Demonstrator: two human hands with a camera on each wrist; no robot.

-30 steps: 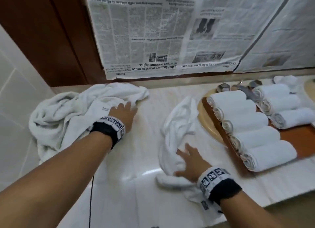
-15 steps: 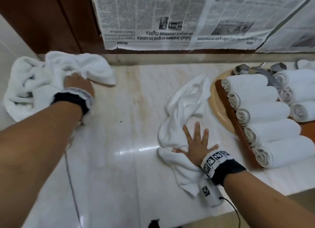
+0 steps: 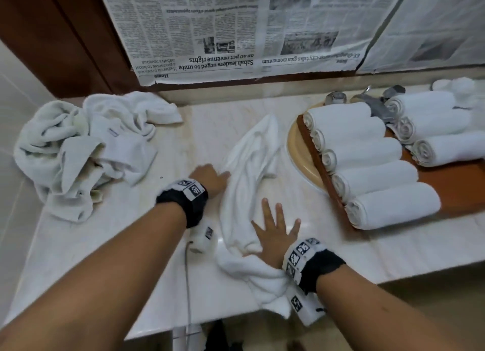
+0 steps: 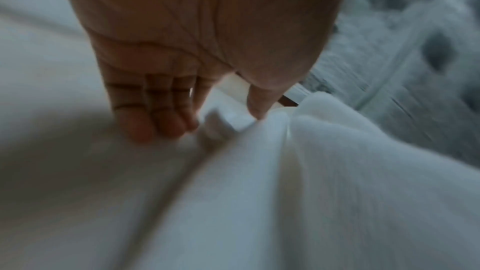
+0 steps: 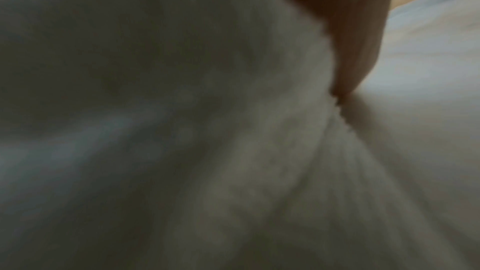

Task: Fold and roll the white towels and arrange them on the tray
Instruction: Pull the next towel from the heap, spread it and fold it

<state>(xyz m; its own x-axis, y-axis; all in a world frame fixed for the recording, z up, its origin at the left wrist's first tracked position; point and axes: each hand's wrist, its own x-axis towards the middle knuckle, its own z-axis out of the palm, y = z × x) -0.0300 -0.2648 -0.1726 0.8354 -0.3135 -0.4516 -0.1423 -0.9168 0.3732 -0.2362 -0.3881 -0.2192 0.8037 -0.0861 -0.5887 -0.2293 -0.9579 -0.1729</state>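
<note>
The right hand (image 3: 273, 235) lay flat, fingers spread wide, pressing the crumpled white towel (image 3: 246, 172) onto the marble counter (image 3: 126, 245). The left hand (image 3: 210, 177) pinched the towel's left edge between thumb and fingertips. Eight rolled towels (image 3: 367, 161) sat on the wooden tray (image 3: 459, 177), right of the towel.

8 rolled towels (image 3: 378, 177), 1 tray (image 3: 458, 190)
</note>
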